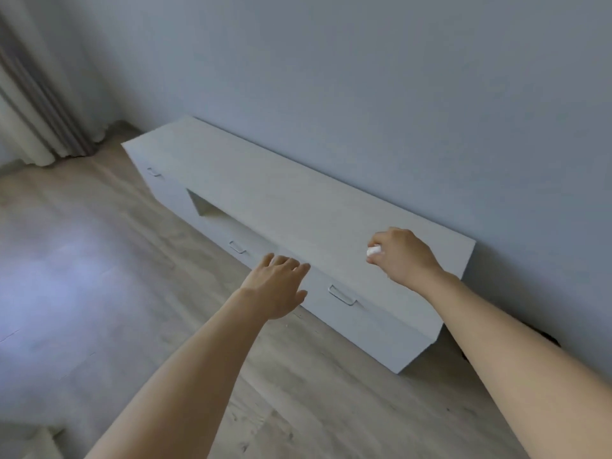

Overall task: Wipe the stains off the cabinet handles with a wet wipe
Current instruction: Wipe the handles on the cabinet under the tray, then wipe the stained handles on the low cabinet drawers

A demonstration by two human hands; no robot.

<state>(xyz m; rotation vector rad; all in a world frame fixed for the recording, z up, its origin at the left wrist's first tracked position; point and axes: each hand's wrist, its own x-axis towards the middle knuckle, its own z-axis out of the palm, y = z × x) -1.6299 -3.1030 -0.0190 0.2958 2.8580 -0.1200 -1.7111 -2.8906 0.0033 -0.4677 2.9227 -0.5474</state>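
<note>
**Three handles, two hands, one wipe**

Along the low white cabinet (265, 193) ran three handles: far-left (154, 172), middle (237, 247), nearest (342, 295). The left hand (280, 286) hovered at its front edge, fingers straight, together. The right hand (402, 256), above its top, pinched a balled wet wipe (374, 251).

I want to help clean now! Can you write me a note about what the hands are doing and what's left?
Right hand: grips a small white wad, likely the wet wipe, above the low white cabinet's top.
Left hand: open, fingers straight, holding nothing, reaching toward the cabinet's front edge.
Handles: three show on the front, the nearest handle just right of the left hand, the middle handle, the far handle by the curtain.
Done: wipe in hand. No handle is being wiped; stains are too small to see.
Left: probably wipe all three, nearest first.
</note>
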